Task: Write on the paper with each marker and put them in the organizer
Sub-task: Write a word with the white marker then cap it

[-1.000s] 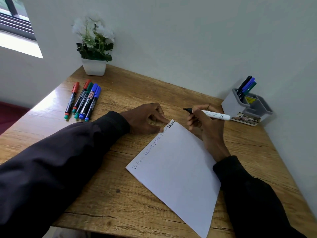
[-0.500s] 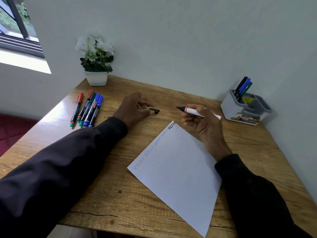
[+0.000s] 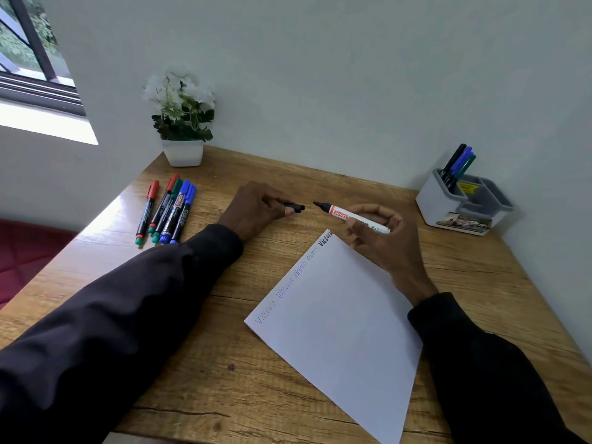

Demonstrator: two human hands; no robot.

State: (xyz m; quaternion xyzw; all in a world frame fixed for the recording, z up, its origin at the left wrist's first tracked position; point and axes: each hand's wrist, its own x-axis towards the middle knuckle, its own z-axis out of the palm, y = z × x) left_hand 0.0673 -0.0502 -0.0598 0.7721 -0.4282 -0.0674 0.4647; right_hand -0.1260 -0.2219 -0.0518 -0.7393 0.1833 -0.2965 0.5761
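The right hand (image 3: pixel 381 232) holds a white marker (image 3: pixel 352 216) with its black tip pointing left. The left hand (image 3: pixel 256 208) pinches the black cap (image 3: pixel 296 207), just apart from the tip. The paper (image 3: pixel 346 331) lies near, with words along its top edge. Five markers (image 3: pixel 168 211) lie far left. A gray organizer (image 3: pixel 461 203) with three markers stands far right.

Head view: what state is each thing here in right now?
white marker: uncapped, held in right hand.
black cap: off, pinched by left hand.
paper: flat on desk, words written along one edge.
five loose markers: capped, lying side by side.
organizer: upright, three markers standing in one compartment.
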